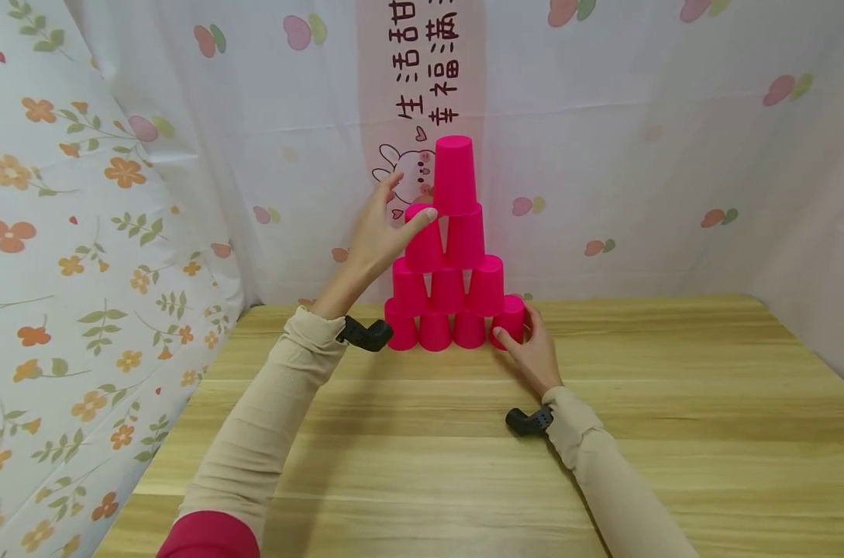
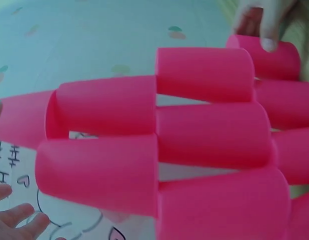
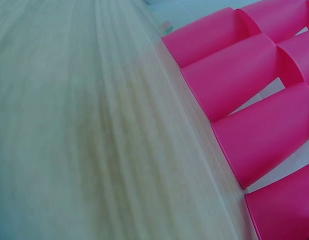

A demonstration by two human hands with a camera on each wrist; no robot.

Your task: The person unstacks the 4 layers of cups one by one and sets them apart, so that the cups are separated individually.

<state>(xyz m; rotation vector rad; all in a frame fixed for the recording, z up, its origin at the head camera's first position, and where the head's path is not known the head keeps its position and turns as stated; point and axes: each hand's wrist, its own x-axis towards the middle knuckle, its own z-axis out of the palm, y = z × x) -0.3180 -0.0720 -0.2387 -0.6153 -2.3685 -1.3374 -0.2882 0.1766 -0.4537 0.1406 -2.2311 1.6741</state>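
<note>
Pink cups stand upside down in a stepped pyramid, several along the bottom, then 3, then 2. The top cup [image 1: 455, 177] rests chiefly on the right cup [image 1: 466, 239] of the row beneath, its lower left edge reaching over the left one [image 1: 423, 242]. My left hand [image 1: 383, 232] is beside the upper left of the stack, fingers spread; its thumb overlaps the top cup in the left wrist view. Down at the bottom right, my right hand [image 1: 535, 353] holds the end cup [image 1: 509, 319] between thumb in front and fingers behind.
The stack stands near the back of a wood-grain table [image 1: 422, 449]. Close behind hangs a white curtain [image 1: 603, 155] with fruit prints and writing; a flowered cloth [image 1: 101, 232] hangs at the left. Black wrist cameras sit on both sleeves.
</note>
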